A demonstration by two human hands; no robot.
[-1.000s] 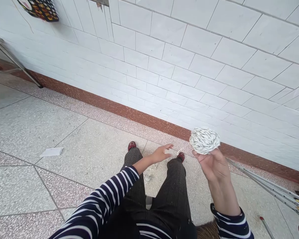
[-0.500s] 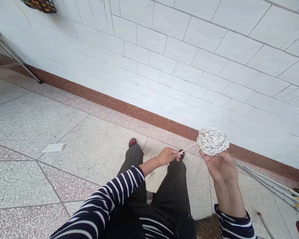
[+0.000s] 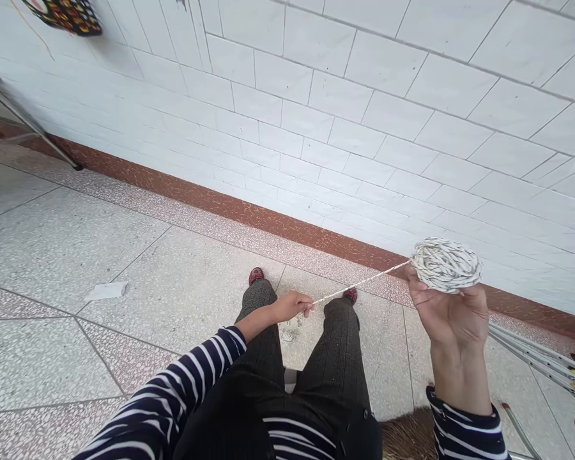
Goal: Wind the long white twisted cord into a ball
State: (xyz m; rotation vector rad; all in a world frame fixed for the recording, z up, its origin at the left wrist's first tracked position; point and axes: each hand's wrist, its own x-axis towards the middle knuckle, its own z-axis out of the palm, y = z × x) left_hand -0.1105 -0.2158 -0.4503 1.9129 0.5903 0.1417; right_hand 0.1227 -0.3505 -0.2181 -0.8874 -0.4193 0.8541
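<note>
A ball of white yarn flecked with dark grey (image 3: 446, 264) rests in my right hand (image 3: 453, 313), whose fingers and thumb grip it from below. One taut strand of yarn (image 3: 364, 281) runs from the ball's left side down to my left hand (image 3: 292, 306). There the thumb and fingertips pinch the strand, in front of my knees. The strand's free end is hidden by the left hand.
A white tiled wall (image 3: 316, 128) with a reddish-brown skirting (image 3: 211, 204) stands in front of me. White paper (image 3: 107, 291) lies on the speckled floor. A metal frame leg (image 3: 52, 140) is at left, metal rails (image 3: 531, 351) at right. A patterned cloth (image 3: 67, 16) hangs upper left.
My hands have moved apart: the left one to the left and slightly down, the right one with the ball to the right. The strand between them is much longer.
</note>
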